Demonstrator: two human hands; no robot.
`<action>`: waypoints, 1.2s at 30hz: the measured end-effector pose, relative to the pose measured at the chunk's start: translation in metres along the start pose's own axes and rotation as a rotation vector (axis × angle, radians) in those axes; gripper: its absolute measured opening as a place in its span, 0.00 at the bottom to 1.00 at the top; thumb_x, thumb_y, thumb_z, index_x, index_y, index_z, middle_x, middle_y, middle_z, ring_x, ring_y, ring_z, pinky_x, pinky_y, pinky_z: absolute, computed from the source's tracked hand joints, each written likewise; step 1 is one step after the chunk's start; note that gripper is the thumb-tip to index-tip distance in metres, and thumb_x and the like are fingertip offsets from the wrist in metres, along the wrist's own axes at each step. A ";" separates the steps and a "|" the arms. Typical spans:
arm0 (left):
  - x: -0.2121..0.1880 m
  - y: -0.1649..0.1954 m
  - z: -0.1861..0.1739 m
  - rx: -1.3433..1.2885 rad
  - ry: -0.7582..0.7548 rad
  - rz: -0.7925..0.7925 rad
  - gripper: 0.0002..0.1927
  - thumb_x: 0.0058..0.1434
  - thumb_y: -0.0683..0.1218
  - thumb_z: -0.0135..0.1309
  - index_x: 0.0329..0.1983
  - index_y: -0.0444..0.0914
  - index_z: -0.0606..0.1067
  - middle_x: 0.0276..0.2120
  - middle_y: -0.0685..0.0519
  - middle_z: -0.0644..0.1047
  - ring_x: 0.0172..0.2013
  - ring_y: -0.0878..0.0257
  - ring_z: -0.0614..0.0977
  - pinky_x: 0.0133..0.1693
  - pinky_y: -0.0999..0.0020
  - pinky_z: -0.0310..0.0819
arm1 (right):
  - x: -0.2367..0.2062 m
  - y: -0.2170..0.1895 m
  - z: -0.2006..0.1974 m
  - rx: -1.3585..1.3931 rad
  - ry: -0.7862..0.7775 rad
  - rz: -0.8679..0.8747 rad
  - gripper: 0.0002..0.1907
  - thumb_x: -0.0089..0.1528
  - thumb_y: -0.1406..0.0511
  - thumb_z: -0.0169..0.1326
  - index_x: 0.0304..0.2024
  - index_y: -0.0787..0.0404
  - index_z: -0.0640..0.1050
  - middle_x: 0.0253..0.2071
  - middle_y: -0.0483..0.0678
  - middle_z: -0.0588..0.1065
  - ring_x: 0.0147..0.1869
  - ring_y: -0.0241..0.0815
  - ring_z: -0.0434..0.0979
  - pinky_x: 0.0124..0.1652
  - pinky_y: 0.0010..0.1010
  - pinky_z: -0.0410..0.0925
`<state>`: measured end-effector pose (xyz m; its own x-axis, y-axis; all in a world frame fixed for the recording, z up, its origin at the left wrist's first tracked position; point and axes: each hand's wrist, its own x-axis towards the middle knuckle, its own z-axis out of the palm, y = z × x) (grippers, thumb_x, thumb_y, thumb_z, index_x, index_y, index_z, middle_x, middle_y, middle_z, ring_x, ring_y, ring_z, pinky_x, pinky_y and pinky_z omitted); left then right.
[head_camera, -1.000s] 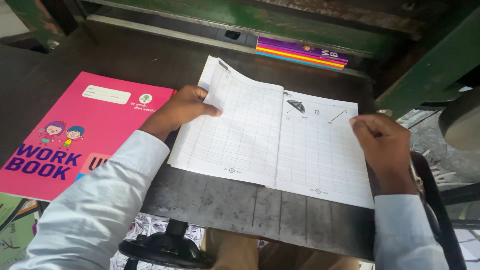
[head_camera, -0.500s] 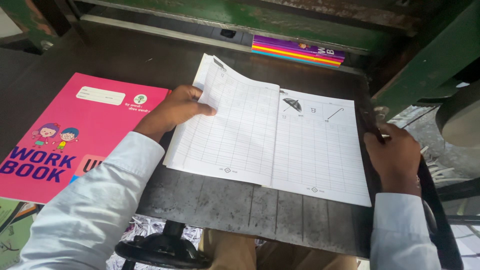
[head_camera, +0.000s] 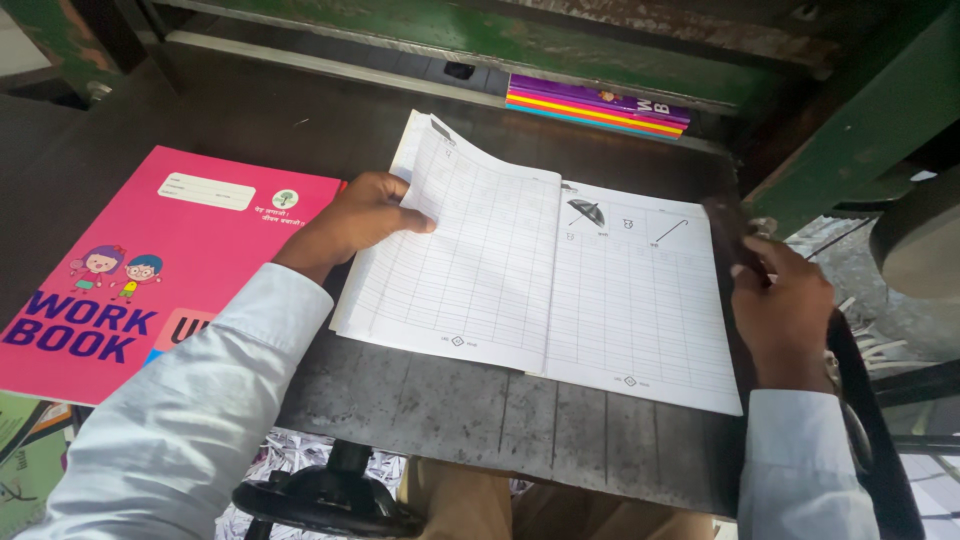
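Open ruled booklet (head_camera: 545, 275) flat on dark metal bed (head_camera: 450, 400), beside pink workbook (head_camera: 150, 270). Left hand (head_camera: 355, 220) pressing left page down, fingers flat, pinching nothing. Right hand (head_camera: 785, 310) off the paper, curled around dark lever (head_camera: 730, 235) at bed's edge. Squaring step, apparently; next likely needs steady paper.

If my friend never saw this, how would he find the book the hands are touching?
Look at the dark metal table under the green machine. In its middle lies the open book, with the left hand on its left page and the right hand at its right edge. Unlike the closed pink book beside it, it shows white ruled pages with a small umbrella drawing.
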<state>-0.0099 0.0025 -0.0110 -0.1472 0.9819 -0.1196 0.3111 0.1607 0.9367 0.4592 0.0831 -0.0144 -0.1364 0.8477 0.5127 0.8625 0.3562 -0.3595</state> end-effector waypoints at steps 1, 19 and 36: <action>0.000 0.000 0.000 -0.002 -0.005 0.001 0.16 0.50 0.42 0.64 0.42 0.30 0.82 0.37 0.43 0.85 0.38 0.56 0.86 0.43 0.64 0.79 | -0.002 -0.007 0.000 0.025 -0.001 -0.034 0.19 0.63 0.72 0.60 0.57 0.59 0.81 0.50 0.58 0.80 0.51 0.53 0.81 0.52 0.41 0.74; -0.005 0.009 0.001 0.057 0.003 -0.037 0.17 0.51 0.42 0.62 0.44 0.30 0.82 0.38 0.43 0.85 0.38 0.56 0.87 0.43 0.65 0.78 | -0.020 -0.110 -0.003 0.341 -0.258 -0.596 0.19 0.58 0.77 0.54 0.51 0.60 0.82 0.52 0.51 0.78 0.52 0.50 0.75 0.50 0.35 0.71; -0.003 0.004 0.002 0.012 -0.013 0.015 0.17 0.51 0.41 0.62 0.43 0.29 0.82 0.37 0.43 0.85 0.38 0.57 0.87 0.42 0.65 0.79 | -0.022 -0.119 -0.002 0.308 -0.382 -0.502 0.18 0.57 0.77 0.56 0.48 0.59 0.83 0.51 0.51 0.75 0.55 0.49 0.77 0.52 0.35 0.71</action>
<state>-0.0069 0.0008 -0.0078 -0.1300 0.9854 -0.1098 0.3247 0.1470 0.9343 0.3604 0.0210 0.0191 -0.6923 0.6104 0.3849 0.4811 0.7880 -0.3843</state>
